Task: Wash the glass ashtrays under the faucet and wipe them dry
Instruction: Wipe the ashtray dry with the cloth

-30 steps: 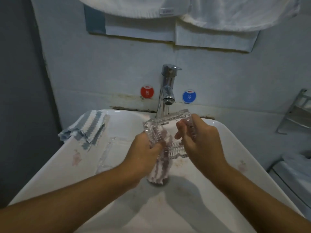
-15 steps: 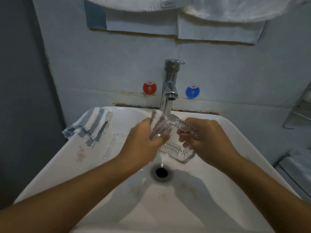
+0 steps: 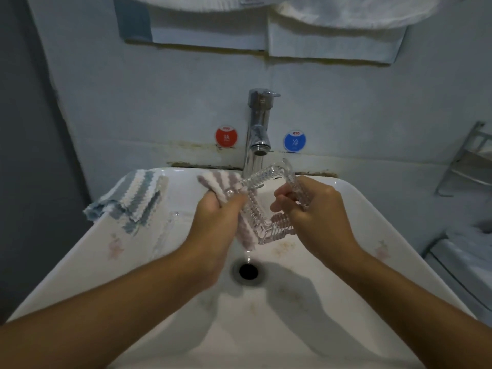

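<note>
1. Head view is showing a glass ashtray [image 3: 269,203] tilted above the sink [image 3: 354,209], just below the faucet [image 3: 258,134].
2. Right hand [image 3: 314,211] is gripping the ashtray's right ribbed edge, fingers curled round it.
3. Left hand [image 3: 215,217] is clutching a purple-and-white striped cloth [image 3: 226,185] and pressing it against the ashtray's left side.
4. Red round sticker [image 3: 226,136] left of the faucet is reading "OYO" over a Chinese character; a blue sticker [image 3: 294,141] to the right is carrying "OYO" too.
5. Blue-and-white striped cloth [image 3: 133,201] is lying on the sink's left rim.
6. Drain [image 3: 248,271] is sitting below the hands.
</note>
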The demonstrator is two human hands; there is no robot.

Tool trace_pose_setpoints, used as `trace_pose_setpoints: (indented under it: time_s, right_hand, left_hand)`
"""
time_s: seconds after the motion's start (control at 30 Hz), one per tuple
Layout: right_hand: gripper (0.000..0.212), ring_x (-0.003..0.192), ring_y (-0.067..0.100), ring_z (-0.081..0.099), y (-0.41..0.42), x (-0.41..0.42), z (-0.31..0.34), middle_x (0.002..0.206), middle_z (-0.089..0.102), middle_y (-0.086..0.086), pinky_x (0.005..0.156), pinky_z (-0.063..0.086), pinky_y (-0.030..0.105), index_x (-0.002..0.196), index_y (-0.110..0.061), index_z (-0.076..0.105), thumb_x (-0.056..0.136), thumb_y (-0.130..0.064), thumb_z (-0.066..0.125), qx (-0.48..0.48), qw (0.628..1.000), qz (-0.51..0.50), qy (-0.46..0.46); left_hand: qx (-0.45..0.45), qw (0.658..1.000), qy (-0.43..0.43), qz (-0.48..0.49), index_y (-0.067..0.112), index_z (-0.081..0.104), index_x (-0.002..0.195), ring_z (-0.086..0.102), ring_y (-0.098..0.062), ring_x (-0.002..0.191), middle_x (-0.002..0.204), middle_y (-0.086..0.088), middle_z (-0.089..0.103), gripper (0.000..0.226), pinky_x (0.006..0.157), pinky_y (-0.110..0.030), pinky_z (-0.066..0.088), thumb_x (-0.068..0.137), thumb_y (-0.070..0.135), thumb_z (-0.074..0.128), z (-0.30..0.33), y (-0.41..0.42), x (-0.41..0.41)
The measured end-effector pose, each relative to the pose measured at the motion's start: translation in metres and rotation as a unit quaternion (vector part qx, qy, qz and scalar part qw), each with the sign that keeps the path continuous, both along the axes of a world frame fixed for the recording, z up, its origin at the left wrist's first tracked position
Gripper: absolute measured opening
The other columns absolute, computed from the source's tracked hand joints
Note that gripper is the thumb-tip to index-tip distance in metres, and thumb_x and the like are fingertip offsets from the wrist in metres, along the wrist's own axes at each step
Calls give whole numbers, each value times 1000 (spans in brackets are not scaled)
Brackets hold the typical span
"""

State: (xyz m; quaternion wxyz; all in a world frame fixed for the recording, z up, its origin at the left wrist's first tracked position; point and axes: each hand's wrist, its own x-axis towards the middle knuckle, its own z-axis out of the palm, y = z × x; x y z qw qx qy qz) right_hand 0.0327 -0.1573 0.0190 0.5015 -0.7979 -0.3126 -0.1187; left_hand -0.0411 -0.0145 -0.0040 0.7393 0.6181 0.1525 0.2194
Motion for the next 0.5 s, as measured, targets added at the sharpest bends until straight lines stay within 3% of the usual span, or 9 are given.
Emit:
trace_pose_setpoints:
  time_s: [0.2,0.27,0.37,0.5]
  right_hand:
    - [10,71,9,73,-1,-2,-1,78,75,-3,66,62,34,90,-14,69,93,-5,67,76,997,-1,-6]
    - [10,72,6,72,0,-1,-1,79,74,-6,66,61,29,92,-17,68,94,-7,67,59,998,-8,-12]
    - [11,74,2,71,1,0,-3,81,73,-8,66,59,20,92,-21,66,95,-11,66,25,1000,-9,-1]
    - [11,73,8,72,1,-3,-2,83,74,-2,67,58,18,92,-17,68,95,-7,66,59,998,6,-6]
  left_hand:
    - [-10,995,57,-83,7,67,111,69,-37,105,108,-20,73,31,101,-57,49,87,26,64,-3,-10,-4]
    - [7,998,44,-48,9,67,109,70,-35,102,105,-17,74,18,99,-55,51,97,19,58,-1,-11,-2]
    - [34,999,26,24,12,67,104,68,-36,104,108,-22,70,16,98,-53,51,101,21,53,4,-3,-1]
    - [59,996,62,-29,13,68,105,71,-30,100,101,-13,75,19,100,-55,50,96,27,60,-2,-2,-3]
